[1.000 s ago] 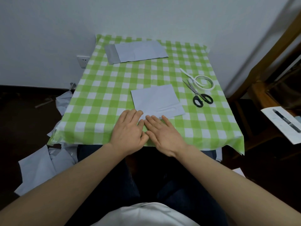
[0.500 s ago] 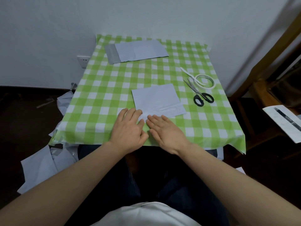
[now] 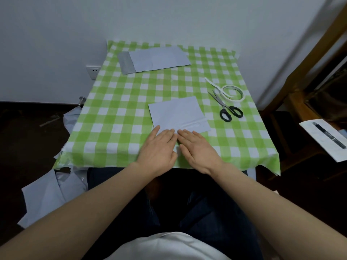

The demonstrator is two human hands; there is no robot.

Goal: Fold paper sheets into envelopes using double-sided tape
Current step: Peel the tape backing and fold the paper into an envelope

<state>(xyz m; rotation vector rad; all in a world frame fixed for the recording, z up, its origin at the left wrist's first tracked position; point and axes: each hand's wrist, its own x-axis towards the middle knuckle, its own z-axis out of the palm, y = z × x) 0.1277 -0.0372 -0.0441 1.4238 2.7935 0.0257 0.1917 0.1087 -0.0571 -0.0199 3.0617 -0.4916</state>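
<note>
- Head view is looking down over a person seated at a small table, which is wearing a green-and-white checked tablecloth point(image 3: 122, 109).
- Left hand point(image 3: 159, 147) and right hand point(image 3: 199, 149) are lying flat and side by side, index fingers almost touching, fingers straight, gripping nothing.
- Fingertips of both hands are pressing on the near edge of a folded pale-blue paper sheet point(image 3: 178, 113), which is sitting at the middle of the table, slightly turned.
- A pale strip point(image 3: 191, 125) is showing along the sheet's near right edge; it may be tape, though the dim light is making that hard to tell.
- A roll of double-sided tape point(image 3: 232, 92) is lying right of the sheet with a loose tail trailing out to the left.
- Black-handled scissors point(image 3: 225, 107) are resting just beside the roll, blades crossing over the tail.
- A second pale sheet point(image 3: 159, 58) is lying at the far edge, overlapping a grey piece point(image 3: 124, 62).
- Loose sheets point(image 3: 47, 190) are piling up on the dark floor at the left.
- A pen point(image 3: 328, 135) is lying on a white paper point(image 3: 319, 139) off to the right.
</note>
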